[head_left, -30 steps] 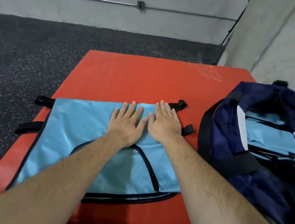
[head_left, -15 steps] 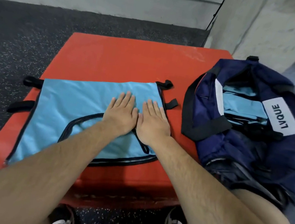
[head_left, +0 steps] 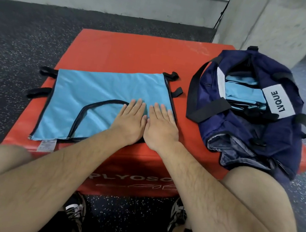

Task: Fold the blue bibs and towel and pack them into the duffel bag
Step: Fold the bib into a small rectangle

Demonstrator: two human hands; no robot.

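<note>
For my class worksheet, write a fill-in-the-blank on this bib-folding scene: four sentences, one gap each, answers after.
The left hand and right hand rest ____ on the blue bib. The duffel bag sits to the bib's ____. Its white label reads ____. The bag stands ____, with blue fabric inside.
Answers: flat; right; LVQUE; open.

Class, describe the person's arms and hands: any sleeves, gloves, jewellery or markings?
The left forearm and right forearm are bare and hairy, with no sleeves in view. The left hand and right hand wear no gloves; no rings, watch or wristband show.
</note>
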